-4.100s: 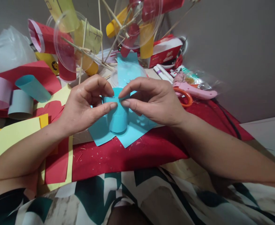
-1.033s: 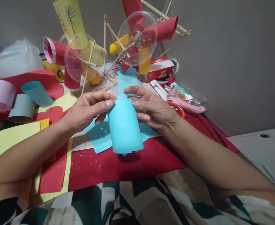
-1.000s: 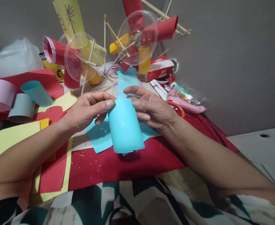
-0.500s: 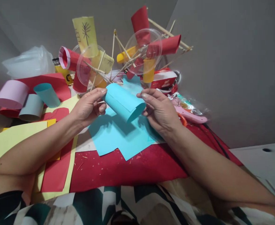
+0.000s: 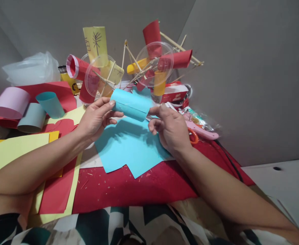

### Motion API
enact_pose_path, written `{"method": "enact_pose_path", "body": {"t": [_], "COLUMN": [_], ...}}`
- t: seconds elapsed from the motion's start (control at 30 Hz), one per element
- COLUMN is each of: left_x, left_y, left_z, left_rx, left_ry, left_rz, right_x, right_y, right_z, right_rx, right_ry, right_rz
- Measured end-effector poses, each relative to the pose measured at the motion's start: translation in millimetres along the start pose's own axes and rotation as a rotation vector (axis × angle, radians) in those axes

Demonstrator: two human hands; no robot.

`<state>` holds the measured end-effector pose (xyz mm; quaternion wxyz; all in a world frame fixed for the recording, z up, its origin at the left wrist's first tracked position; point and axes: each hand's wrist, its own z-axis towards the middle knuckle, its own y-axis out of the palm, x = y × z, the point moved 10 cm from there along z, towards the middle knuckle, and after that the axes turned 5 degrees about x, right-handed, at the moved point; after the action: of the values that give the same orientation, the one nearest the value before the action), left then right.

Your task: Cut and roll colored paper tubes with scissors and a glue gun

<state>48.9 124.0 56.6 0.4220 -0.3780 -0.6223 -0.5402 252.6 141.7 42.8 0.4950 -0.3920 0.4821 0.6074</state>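
Note:
A light blue paper tube (image 5: 131,103) lies sideways in the air between both hands, above flat blue paper sheets (image 5: 129,146) on the red cloth (image 5: 139,185). My left hand (image 5: 96,117) pinches the tube's left end with thumb and fingers. My right hand (image 5: 170,127) holds the tube's right end, its fingers curled. Orange-handled scissors (image 5: 194,135) lie just behind my right hand.
Two stick-and-cup wheels with red and yellow paper rolls (image 5: 129,69) stand at the back. Pink, grey and blue paper rolls (image 5: 27,107) lie at the left with yellow and red sheets (image 5: 19,153). A pink glue gun (image 5: 203,124), markers and a red box (image 5: 175,93) sit at right.
The blue tube went from upright and pointing down to lying sideways, lifted higher off the blue sheets. Both hands shifted to its two ends. The camera tilted up.

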Motion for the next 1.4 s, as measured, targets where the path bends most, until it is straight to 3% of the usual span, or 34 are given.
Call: {"method": "enact_pose_path", "body": {"t": [0.13,0.5,0.57,0.67,0.73,0.8,0.9,1.2,1.4], "left_x": [-4,-31,-32,-33,-35,-38,-41,-52,-43], "left_y": [5.3,23.9,24.1,23.0,23.0,24.5,28.0,37.3,33.3], "left_z": [-4,-17,-19,-22,-24,-27,-33,-41,-33], "left_rx": [-0.061,-0.273,-0.258,-0.212,-0.188,-0.179,-0.192,-0.299,-0.236], "left_ry": [0.008,-0.229,-0.242,-0.259,-0.276,-0.302,-0.339,-0.370,-0.328], "left_rz": [0.029,0.240,0.212,0.160,0.138,0.121,0.101,0.106,0.069], "right_x": [4,-15,-28,-62,-78,-75,-63,-64,-75], "right_y": [12,7,-4,-16,1,21,32,32,40], "right_z": [-10,-5,-5,-20,-39,-50,-48,-51,-77], "right_rx": [-0.127,-0.136,-0.016,0.174,0.130,0.009,-0.088,-0.120,-0.151], "right_ry": [0.004,-0.096,-0.212,-0.587,-0.868,-1.005,-0.977,-1.059,-1.248], "right_rz": [-0.102,-0.215,-0.240,-0.397,-0.609,-0.821,-0.973,-0.856,-0.888]}}
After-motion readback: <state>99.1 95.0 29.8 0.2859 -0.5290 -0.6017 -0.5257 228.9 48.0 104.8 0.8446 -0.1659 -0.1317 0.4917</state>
